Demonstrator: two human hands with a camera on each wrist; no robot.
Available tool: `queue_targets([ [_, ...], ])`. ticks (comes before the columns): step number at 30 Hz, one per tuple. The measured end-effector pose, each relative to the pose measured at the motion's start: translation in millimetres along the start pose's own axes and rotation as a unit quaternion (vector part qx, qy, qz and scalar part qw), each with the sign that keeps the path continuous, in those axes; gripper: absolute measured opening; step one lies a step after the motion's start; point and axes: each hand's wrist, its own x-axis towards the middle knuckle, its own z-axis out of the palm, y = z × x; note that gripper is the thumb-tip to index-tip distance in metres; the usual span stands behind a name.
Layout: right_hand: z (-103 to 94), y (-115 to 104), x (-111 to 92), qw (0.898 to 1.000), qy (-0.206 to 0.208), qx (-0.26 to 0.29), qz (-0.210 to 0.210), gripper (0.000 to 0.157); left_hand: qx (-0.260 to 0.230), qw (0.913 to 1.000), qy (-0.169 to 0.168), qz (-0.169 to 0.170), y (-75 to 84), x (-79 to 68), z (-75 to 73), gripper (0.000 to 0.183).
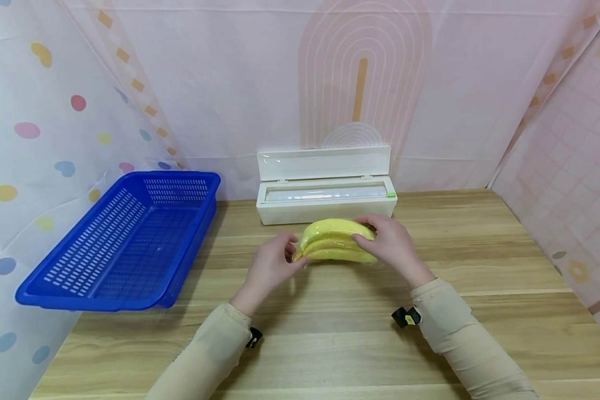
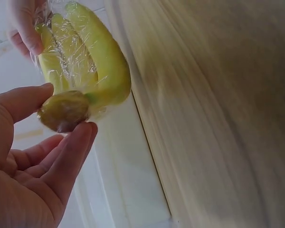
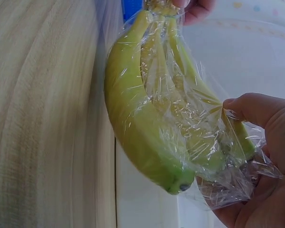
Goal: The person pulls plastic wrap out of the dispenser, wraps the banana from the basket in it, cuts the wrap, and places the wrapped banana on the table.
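A bunch of yellow bananas [image 1: 337, 240], wrapped in clear cling film [image 3: 204, 142], is held between both hands above the table. My left hand [image 1: 272, 261] pinches the brownish stem end [image 2: 64, 111] between thumb and fingertips. At the other end my right hand [image 1: 392, 241] grips the tips, thumb on the near side and fingers behind, with loose film bunched at its palm in the right wrist view. Just behind the bananas stands a white cling film box [image 1: 325, 208], its lid raised and a roll [image 1: 325, 193] inside.
A blue perforated basket [image 1: 180, 261] sits at the left of the wooden table [image 1: 310, 355]. Patterned cloth walls [image 1: 230, 83] enclose the table at the back and both sides. A green cutter tab [image 1: 391, 194] shows at the box's right end.
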Motion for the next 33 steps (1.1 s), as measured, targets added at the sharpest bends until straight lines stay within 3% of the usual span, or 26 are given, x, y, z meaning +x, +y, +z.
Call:
queue_targets([
  [9,0.4,-2.0,0.9,1.0,0.006,-0.019,-0.019,0.035,0.022,0.9987,-0.04,-0.022,-0.9,1.9,-1.1,0.049],
  [14,-0.8,-4.3,2.2,0.999,0.003,-0.025,-0.028,0.036,0.064,0.9964,-0.045,-0.032,1.8,5.6,-7.3,0.053],
  [21,-2.5,-9.5,3.4,0.998,0.002,-0.042,-0.043,0.038,0.114,0.9927,-0.039,-0.007,9.5,11.2,-13.9,0.061],
  [24,-2.6,-12.1,3.9,0.998,0.003,-0.049,-0.05,0.038,0.124,0.9919,-0.024,0.019,15.5,14.0,-14.4,0.06],
  [27,-1.9,-14.2,3.7,0.997,0.008,-0.053,-0.059,0.037,0.128,0.9892,0.007,0.07,21.7,17.2,-11.9,0.057],
  [33,0.3,-19.7,2.6,0.994,0.017,-0.064,-0.083,0.036,0.144,0.9658,0.074,0.202,32.1,22.1,-1.5,0.053],
])
